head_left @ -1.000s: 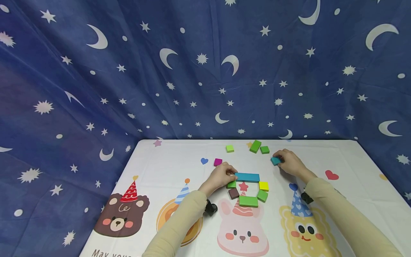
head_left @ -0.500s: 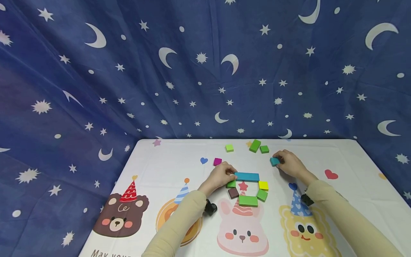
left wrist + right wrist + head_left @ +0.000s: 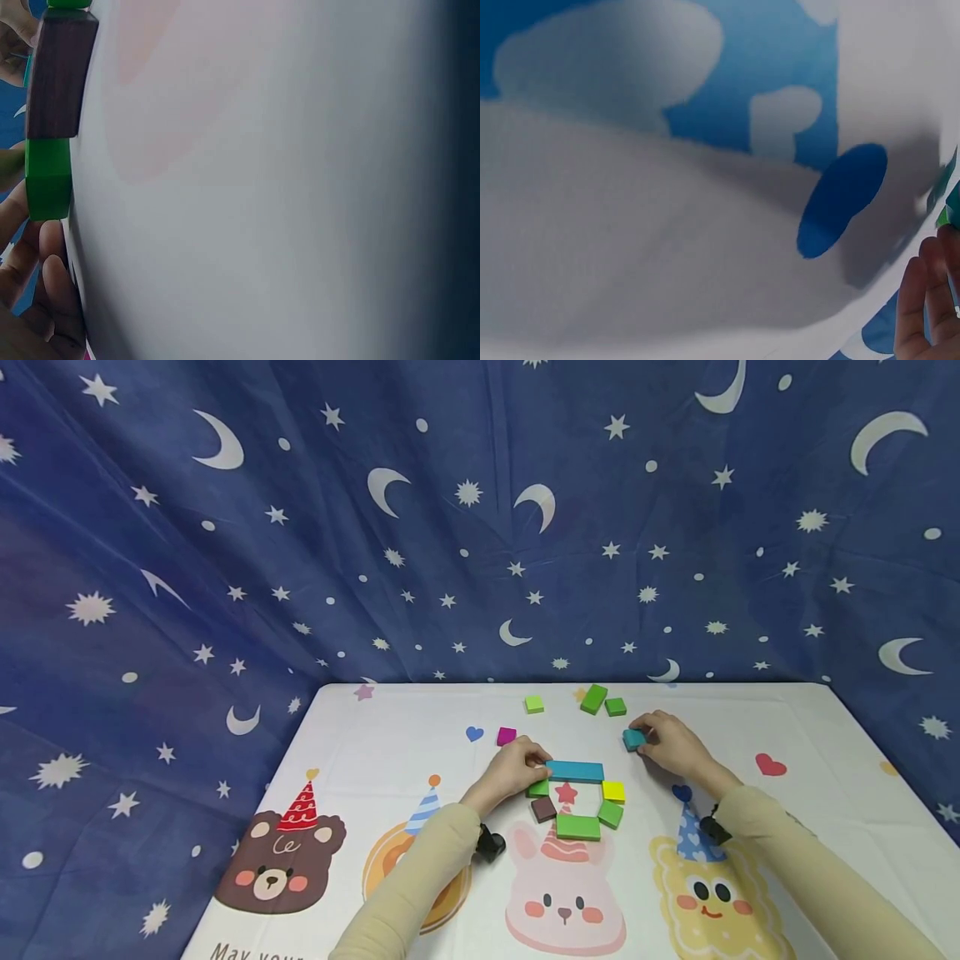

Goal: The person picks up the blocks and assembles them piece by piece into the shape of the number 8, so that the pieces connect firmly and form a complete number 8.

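Blocks form a ring in the head view, its far side a long blue block (image 3: 576, 772). My left hand (image 3: 513, 772) pinches that block's left end between thumb and index finger. Below this hand sit a green block (image 3: 537, 788) and a dark brown block (image 3: 543, 810), both showing close up in the left wrist view. A yellow block (image 3: 613, 791), a tilted green block (image 3: 611, 814) and a long green block (image 3: 578, 827) make up the rest. To the ring's upper right, my right hand (image 3: 672, 744) pinches a small teal block (image 3: 633, 740), mostly cut off in the right wrist view.
Behind the ring lie a lime block (image 3: 534, 704), a green oblong block (image 3: 594, 699) and a small green block (image 3: 616, 707). A magenta block (image 3: 506, 737) is just beyond my left hand. The white printed tablecloth (image 3: 405, 727) ends at a blue starry curtain (image 3: 420, 577).
My right hand has shifted a little to the left with the teal block. My left hand stays at the end of the long blue block, and the ring looks the same.
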Motion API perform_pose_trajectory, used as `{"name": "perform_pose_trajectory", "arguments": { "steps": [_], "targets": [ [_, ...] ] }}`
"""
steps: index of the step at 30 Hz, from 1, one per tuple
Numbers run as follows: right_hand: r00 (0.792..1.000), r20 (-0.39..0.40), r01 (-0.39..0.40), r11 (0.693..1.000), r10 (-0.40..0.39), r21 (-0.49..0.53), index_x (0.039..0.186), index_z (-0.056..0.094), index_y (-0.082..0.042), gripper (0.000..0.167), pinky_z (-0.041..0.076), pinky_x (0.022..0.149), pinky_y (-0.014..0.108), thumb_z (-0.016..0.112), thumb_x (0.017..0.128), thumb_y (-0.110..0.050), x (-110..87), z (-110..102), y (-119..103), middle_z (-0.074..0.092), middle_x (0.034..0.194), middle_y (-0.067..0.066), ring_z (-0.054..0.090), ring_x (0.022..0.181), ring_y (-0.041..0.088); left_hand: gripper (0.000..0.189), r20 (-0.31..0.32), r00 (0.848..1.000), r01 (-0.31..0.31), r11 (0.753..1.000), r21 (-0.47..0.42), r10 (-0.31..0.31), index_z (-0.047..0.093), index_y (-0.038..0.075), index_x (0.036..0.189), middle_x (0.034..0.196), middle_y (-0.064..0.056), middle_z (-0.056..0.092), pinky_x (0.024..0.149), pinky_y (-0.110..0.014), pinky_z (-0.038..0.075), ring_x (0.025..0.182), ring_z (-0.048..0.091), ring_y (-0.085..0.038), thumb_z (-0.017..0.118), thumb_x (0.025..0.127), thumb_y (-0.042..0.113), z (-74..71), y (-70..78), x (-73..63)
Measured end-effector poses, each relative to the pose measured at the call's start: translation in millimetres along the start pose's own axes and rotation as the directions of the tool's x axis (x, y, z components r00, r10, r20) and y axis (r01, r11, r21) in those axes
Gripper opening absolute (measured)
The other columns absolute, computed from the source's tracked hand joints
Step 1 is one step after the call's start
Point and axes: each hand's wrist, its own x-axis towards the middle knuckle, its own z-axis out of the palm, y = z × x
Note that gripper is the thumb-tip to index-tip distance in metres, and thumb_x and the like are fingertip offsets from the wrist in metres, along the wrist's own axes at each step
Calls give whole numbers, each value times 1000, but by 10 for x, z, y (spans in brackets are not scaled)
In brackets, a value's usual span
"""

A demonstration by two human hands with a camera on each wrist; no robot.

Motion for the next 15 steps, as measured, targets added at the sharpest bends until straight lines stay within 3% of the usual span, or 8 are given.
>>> {"name": "perform_pose_trajectory", "arguments": {
  "steps": [15],
  "targets": [
    [1000, -17, 18, 1000, -18, 5, 119, 61, -1, 38, 48, 90, 49, 69, 82, -3, -80, 39, -108, 60, 108, 17, 58, 98, 31, 19, -4, 1000, 3, 1000, 8, -3, 73, 11, 101, 90, -2, 58, 71, -18, 40, 79, 49, -6, 72, 84, 19, 6, 3, 4]
  ]
}}
